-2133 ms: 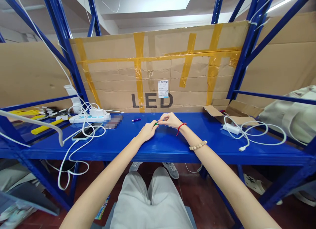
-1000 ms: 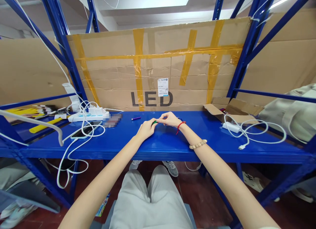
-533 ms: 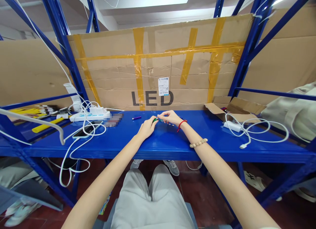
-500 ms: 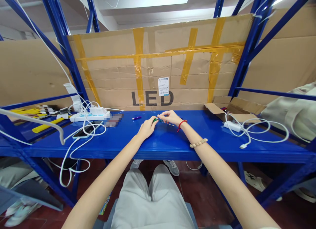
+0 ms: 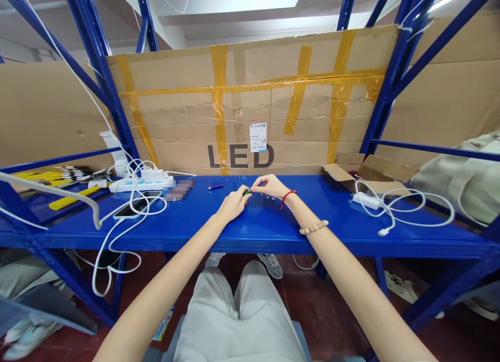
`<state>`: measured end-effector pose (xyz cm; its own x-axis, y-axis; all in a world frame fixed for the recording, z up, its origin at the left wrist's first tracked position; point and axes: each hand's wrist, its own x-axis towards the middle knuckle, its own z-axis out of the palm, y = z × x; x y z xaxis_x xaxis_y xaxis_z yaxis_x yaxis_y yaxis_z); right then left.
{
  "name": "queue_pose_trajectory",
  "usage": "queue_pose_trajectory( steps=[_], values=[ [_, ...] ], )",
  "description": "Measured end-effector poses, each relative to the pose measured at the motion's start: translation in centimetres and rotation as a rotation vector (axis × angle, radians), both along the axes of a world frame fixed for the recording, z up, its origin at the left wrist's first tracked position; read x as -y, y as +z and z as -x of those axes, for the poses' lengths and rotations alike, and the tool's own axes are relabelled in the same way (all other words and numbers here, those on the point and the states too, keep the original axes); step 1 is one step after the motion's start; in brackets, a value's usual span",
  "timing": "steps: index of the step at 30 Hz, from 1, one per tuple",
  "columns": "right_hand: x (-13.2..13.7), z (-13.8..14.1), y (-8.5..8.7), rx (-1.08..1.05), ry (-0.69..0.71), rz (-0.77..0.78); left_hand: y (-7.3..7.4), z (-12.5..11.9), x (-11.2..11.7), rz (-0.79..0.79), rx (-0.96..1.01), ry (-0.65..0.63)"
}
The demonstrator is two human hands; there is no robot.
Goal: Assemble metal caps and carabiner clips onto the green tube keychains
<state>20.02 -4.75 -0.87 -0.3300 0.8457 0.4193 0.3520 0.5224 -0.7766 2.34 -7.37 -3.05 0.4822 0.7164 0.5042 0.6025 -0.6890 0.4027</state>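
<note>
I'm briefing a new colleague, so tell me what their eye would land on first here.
Likely the large cardboard panel, taped and lettered LED, behind the blue table. Then, near the table's middle, the left hand holding a small green object, the right hand close beside it.

Small green object [image 5: 246, 192] in left hand [image 5: 232, 204], right hand [image 5: 272, 187] just beside.

Both arms [image 5: 187, 258] stretch forward, the left hand [image 5: 233, 204] curled closed, the right hand [image 5: 273, 187] arched with fingers bent just beside it.
</note>
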Motion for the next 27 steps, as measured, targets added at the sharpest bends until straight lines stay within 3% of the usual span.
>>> queue_pose_trajectory(
  steps=[16,27],
  values=[
    [0.11,-0.23,-0.39,0.075,0.026,-0.03,0.15,0.05,0.55,-0.059,-0.071,0.033],
    [0.23,0.44,-0.38,0.076,-0.011,-0.039,0.19,-0.19,0.12,-0.099,-0.092,0.146]
  ],
)
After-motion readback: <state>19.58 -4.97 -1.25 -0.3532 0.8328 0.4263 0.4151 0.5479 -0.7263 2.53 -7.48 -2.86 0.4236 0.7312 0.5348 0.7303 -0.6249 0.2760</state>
